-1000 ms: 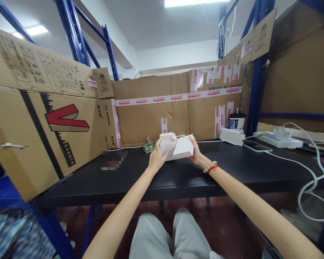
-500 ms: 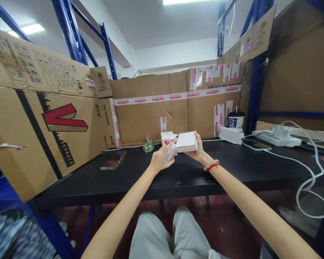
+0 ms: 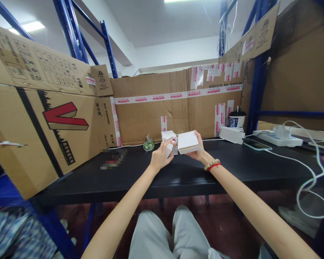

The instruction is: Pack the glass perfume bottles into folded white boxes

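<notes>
My right hand (image 3: 199,149) grips a flat white cardboard box (image 3: 188,140) from its right side, holding it over the black table. Just left of it, my left hand (image 3: 161,155) is closed on a small white piece (image 3: 169,151), whose kind I cannot make out because the fingers partly cover it. Behind the left fingers stands another white box (image 3: 167,135) with pink marks, partly hidden. A small glass perfume bottle (image 3: 148,144) with green liquid stands on the table to the left of my left hand.
Cardboard panels (image 3: 148,118) line the back of the black table (image 3: 140,180). On the right are a white carton (image 3: 231,135), a lidded cup (image 3: 237,118), a phone (image 3: 257,144), a power strip (image 3: 291,140) and a looping white cable (image 3: 305,187). A blurred patch (image 3: 113,159) lies left.
The white box in my right hand has turned a little and shifted slightly right. A narrow gap now shows between it and the piece in my left hand.
</notes>
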The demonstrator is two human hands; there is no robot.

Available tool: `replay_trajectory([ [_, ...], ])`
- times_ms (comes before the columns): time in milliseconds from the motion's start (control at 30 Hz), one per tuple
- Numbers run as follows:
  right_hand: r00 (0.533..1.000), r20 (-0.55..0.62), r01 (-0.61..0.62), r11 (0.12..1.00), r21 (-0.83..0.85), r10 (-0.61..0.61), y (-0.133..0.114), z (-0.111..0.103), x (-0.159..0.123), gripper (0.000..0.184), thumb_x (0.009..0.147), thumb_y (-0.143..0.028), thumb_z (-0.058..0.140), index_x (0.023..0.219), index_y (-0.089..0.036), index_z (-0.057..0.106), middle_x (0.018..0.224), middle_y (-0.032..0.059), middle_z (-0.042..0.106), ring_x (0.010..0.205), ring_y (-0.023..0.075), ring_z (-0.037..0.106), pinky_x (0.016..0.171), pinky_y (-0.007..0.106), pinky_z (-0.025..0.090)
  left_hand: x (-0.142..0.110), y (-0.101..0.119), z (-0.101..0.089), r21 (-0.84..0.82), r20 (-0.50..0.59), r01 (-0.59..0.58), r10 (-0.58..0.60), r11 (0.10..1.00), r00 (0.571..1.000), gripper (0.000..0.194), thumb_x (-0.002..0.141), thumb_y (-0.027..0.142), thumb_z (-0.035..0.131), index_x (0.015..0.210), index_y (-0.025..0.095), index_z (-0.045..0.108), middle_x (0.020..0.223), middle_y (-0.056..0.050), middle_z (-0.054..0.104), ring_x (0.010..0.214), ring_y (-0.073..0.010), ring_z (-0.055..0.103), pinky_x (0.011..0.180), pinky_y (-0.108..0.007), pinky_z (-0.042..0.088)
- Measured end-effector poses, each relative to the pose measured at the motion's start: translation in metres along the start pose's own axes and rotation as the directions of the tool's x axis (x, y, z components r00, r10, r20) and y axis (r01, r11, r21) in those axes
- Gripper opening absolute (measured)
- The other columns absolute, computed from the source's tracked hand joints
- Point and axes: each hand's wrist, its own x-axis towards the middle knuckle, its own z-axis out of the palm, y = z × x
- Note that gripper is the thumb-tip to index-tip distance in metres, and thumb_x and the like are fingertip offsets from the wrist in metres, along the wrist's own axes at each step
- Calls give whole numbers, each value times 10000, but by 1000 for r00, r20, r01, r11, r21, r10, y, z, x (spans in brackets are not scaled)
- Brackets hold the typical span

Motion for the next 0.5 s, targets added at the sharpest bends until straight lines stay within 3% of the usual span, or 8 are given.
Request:
replay_trajectory([
  [167,990,130,-45,999,-11,46,-3,-3,1,619,772,-670,314,983,-156,590,784,91,691,681,220,652,491,297,495,-1,-1,3,13,-78,-34,35,999,996,458,808,288,494,1209,153,317,1096,-114,598,843,-176,661,498,-205,478],
  [300,996,80,-27,999,21,25,-2,-3,1,569,788,-633,337,1000,-163,578,833,95,694,748,229,656,559,327,522,0,-2,3,23,-127,-51,53,998,990,430,816,291,500,1178,151,317,1053,-110,607,804,-167,666,465,-196,462],
  [500,993,98,57,994,98,-67,-2,-6,4,499,782,-612,408,988,-184,560,892,91,691,723,201,649,461,258,492,0,-2,2,-25,-128,-174,170,984,977,371,812,299,498,1124,170,344,1045,-88,599,760,-142,662,456,-186,452],
])
